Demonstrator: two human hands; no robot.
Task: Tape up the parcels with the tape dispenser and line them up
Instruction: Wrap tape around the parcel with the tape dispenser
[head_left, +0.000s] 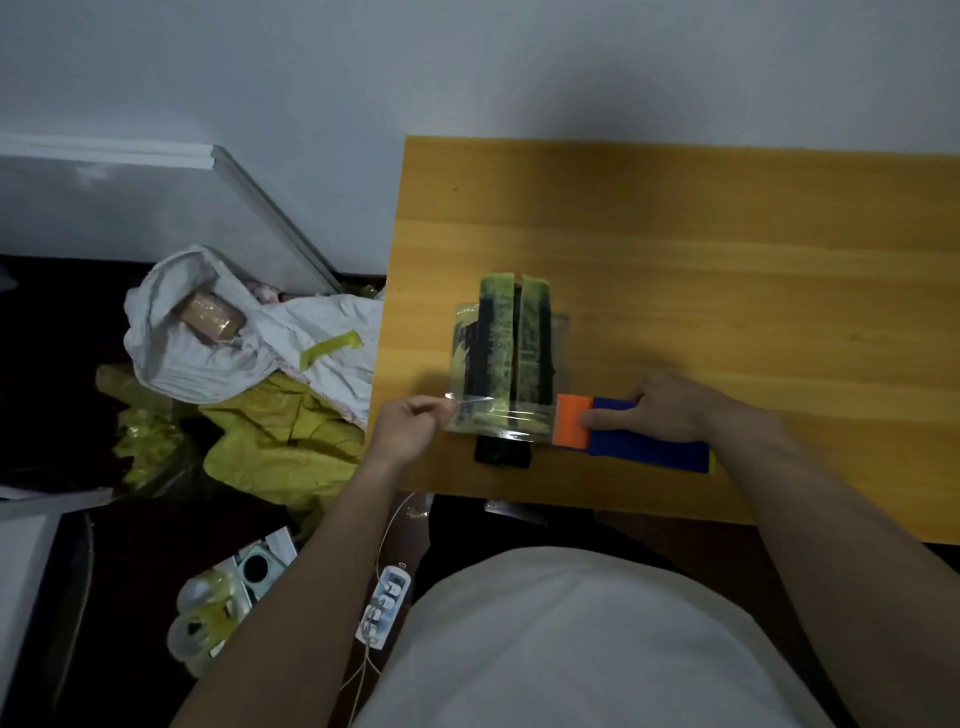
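One parcel (501, 364) is lying near the left edge of the yellow wooden surface (727, 249), and it is only partly sealed. Several strips are already running lengthwise over it, and a clear band of tape (498, 413) is now being stretched crosswise over its near end. The left hand (410, 423) is pinching the free end of that band just off the parcel's left side, fingers curled tight. The right hand (660, 410) is gripping the tape dispenser (631, 436) just beside the parcel's right side, the thumb lying along the blue body.

Judging from this, the crosswise band is not yet pressed down or cut, and no row of finished parcels is showing on the surface, so lining up looks wholly undone. More packets seem to be waiting on the floor: a pinkish wrapped block (210, 317) is sitting inside a crumpled white bag (249, 338).

The parcel is a flat, oblong thing, dark underneath, wrapped in glossy film with dull yellow-green strips that look streaked and worn. The tape is thin, clear and shiny, catching light along its edge. The dispenser is hard, boxy plastic, with an orange head (571, 421) and a blue handle. The surface is smooth, with faint wood grain.
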